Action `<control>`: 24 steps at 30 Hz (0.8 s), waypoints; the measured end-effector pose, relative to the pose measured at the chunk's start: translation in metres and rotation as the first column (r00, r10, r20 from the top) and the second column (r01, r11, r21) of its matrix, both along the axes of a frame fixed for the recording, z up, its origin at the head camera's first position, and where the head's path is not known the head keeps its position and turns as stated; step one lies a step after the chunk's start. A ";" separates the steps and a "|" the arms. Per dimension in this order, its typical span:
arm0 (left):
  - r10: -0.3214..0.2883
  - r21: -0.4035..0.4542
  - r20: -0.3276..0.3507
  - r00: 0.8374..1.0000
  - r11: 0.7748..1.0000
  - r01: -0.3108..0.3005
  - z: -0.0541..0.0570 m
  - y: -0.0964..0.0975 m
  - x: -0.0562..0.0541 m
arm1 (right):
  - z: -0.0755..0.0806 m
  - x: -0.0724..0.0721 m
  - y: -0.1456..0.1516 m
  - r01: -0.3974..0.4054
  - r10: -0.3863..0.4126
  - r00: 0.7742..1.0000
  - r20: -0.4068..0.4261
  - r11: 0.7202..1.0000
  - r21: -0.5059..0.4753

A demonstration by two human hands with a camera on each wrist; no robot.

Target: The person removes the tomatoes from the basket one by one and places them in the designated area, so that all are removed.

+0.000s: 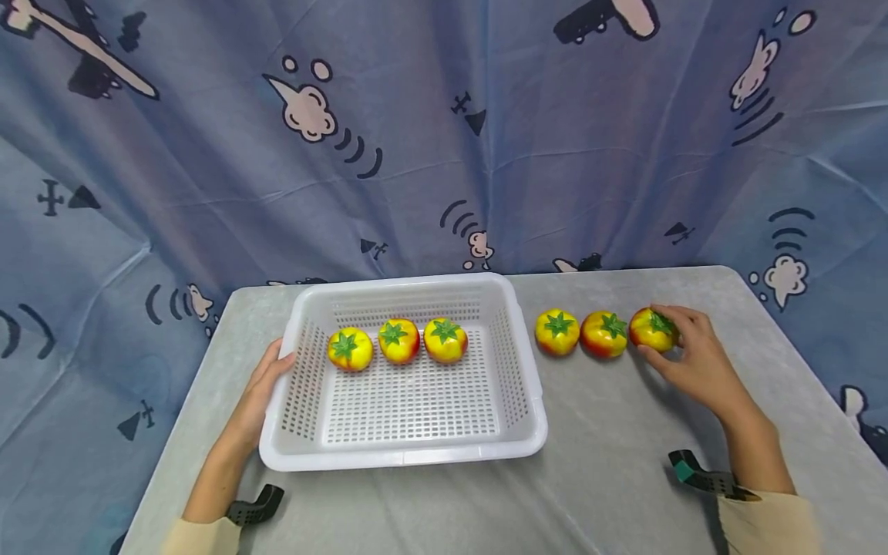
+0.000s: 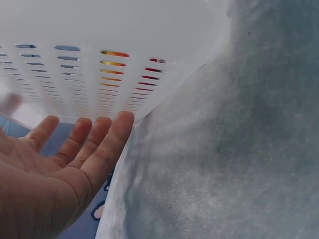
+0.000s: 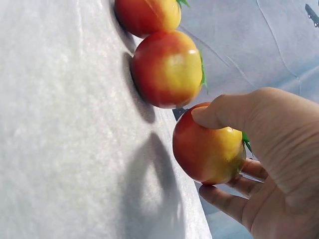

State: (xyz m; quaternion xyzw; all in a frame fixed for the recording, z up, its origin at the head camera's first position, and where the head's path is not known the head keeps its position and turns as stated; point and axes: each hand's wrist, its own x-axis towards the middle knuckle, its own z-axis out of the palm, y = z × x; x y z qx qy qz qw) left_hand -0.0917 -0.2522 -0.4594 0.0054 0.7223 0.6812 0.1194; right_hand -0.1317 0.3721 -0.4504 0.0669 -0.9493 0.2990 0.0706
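Note:
My right hand [image 1: 694, 362] holds a red-and-yellow tomato [image 1: 650, 330] with a green leafy top, between thumb and fingers. In the right wrist view this tomato [image 3: 209, 149] stands apart from its shadow on the table. To its left sit two similar tomatoes, one in the middle [image 1: 602, 336] and one nearer the basket [image 1: 556, 333]. My left hand [image 1: 258, 393] grips the left side of a white perforated plastic basket [image 1: 409, 456], thumb over the rim and fingers [image 2: 107, 142] against the outer wall. Three tomatoes [image 1: 398, 341] lie in a row inside the basket.
A grey cloth-like surface covers the table [image 1: 597, 462]. Behind it hangs a blue curtain [image 1: 416, 154] with cartoon prints, close along the table's back edge. Dark camera mounts [image 1: 704, 478] are worn on both wrists.

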 end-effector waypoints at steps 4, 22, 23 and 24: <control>-0.001 0.000 0.006 1.000 1.000 0.001 0.000 0.000 0.000 | -0.004 -0.002 0.003 -0.014 0.014 1.000 -0.012 1.000 0.004; -0.012 -0.016 -0.006 1.000 1.000 0.012 -0.002 -0.002 -0.001 | -0.010 -0.004 -0.001 -0.015 0.014 0.998 0.059 1.000 0.024; -0.009 -0.016 -0.005 1.000 1.000 0.009 -0.002 -0.002 -0.001 | -0.009 -0.004 -0.001 -0.015 0.013 0.998 0.060 1.000 0.024; -0.007 -0.016 -0.004 1.000 1.000 0.007 -0.002 -0.002 -0.001 | -0.009 -0.004 -0.001 -0.014 0.012 0.998 0.063 1.000 0.024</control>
